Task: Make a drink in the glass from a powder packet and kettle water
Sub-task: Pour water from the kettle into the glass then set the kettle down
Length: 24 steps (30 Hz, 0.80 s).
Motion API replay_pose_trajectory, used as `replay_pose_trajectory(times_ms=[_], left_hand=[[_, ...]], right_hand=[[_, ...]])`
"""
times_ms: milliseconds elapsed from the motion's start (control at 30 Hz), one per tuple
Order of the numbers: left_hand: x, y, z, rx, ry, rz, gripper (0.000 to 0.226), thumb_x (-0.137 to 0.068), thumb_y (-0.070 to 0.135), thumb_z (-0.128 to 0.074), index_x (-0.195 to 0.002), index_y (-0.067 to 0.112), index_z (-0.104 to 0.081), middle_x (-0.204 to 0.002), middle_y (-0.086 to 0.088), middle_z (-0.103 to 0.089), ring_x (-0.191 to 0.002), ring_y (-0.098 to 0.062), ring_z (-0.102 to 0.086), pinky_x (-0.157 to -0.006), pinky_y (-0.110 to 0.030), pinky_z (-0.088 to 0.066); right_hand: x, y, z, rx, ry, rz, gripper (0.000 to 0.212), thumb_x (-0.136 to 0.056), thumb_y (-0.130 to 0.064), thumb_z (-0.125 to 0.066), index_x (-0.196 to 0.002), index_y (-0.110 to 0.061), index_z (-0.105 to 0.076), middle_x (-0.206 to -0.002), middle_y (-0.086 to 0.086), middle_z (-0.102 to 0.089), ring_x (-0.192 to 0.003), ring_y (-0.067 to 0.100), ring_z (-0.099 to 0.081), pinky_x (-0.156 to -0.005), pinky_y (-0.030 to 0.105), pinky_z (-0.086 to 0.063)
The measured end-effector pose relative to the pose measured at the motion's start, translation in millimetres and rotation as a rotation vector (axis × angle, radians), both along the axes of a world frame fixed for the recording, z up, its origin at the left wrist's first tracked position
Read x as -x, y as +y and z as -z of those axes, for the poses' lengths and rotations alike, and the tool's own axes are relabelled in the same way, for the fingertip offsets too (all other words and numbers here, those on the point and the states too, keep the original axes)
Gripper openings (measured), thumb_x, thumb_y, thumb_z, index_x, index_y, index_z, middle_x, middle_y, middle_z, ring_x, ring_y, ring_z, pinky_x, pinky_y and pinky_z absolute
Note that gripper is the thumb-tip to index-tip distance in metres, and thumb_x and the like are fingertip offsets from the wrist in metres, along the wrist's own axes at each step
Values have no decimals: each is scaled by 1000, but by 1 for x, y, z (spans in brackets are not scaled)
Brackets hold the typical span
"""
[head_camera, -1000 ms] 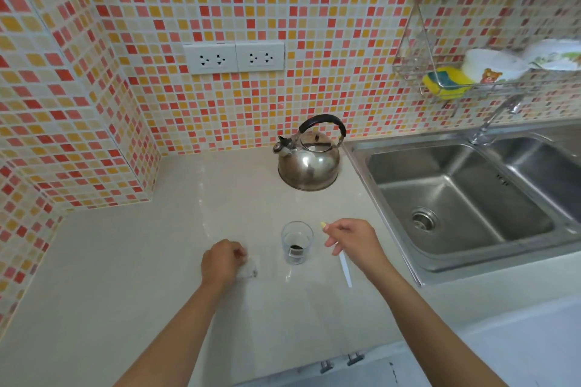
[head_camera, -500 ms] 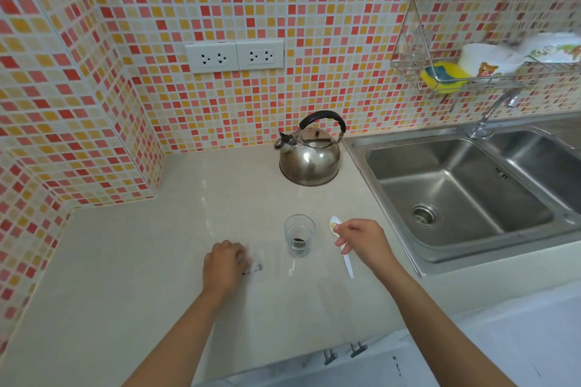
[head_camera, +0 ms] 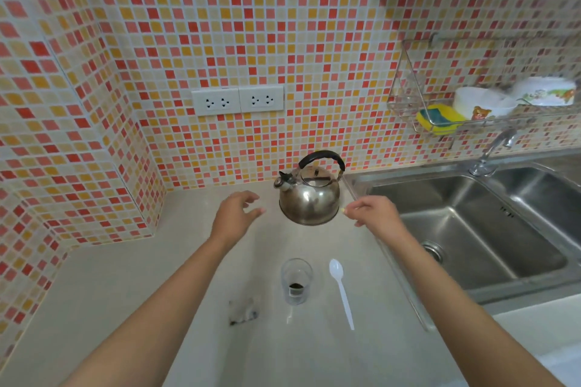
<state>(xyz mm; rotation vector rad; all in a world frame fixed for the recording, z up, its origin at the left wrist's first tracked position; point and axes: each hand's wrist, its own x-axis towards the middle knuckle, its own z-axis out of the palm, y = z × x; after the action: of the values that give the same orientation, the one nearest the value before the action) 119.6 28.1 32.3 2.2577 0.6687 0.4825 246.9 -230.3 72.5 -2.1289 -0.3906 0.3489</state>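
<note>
Glass, upright on counter w/ dark powder at bottom; emptied packet just left of it, white spoon just right. Kettle stands beyond glass, by the wall, handle arching side to side over lid, spout pointing left. Left hand & right hand flank kettle, both empty, fingers loosely spread, neither touching. Right hand looks nearer the handle's end; likely next: lift kettle toward glass.
</note>
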Motion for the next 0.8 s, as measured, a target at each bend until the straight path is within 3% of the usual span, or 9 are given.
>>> replay_pose_trajectory(times_ms=[167,267,367,567,700,800], left_hand=[[-56,10,-24,-34,15,-11,42,-81,29,-75,-119,16,-63,-118,-2,-65,-99,-16,-58,-84,-31,-47],[-86,17,-22,-42,64,-9,45,-82,28,-74,-123,14,-62,-123,-4,-63,-106,-19,-60,-87,-32,-48],[-113,25,-13,-20,118,2,48,-81,25,-75,-126,14,-59,-128,-5,-61,-113,-23,-59,-93,-36,-49],[-152,35,14,26,196,4,54,-81,21,-75,-132,15,-57,-132,-6,-59,-114,-24,-59,-96,-37,-48],[-164,40,29,29,229,8,51,-84,21,-72,-132,13,-57,-133,-6,-59,-115,-24,-59,-100,-39,-48],[-168,43,35,32,218,25,40,-85,18,-69,-124,14,-64,-124,-7,-65,-108,-24,-61,-96,-37,-49]], right_hand=[[-62,34,-24,81,-99,-108,29,-74,-28,-77,-97,-13,-70,-98,4,-70,-91,19,-64,-88,40,-53],[-97,59,-31,218,-235,-187,47,-74,-31,-77,-115,-12,-64,-112,5,-66,-100,21,-62,-89,39,-51],[-127,84,-31,342,-351,-296,51,-74,-33,-76,-119,-17,-59,-117,4,-65,-100,22,-62,-86,38,-52],[-180,122,-13,586,-472,-451,73,-76,-29,-74,-140,-20,-40,-137,7,-51,-122,28,-50,-99,42,-45],[-206,140,-1,633,-466,-543,62,-81,-21,-69,-137,-20,-44,-133,8,-53,-114,29,-55,-94,41,-49],[-215,147,5,634,-400,-610,27,-82,-15,-64,-109,-19,-63,-105,9,-64,-88,26,-62,-72,34,-51]])
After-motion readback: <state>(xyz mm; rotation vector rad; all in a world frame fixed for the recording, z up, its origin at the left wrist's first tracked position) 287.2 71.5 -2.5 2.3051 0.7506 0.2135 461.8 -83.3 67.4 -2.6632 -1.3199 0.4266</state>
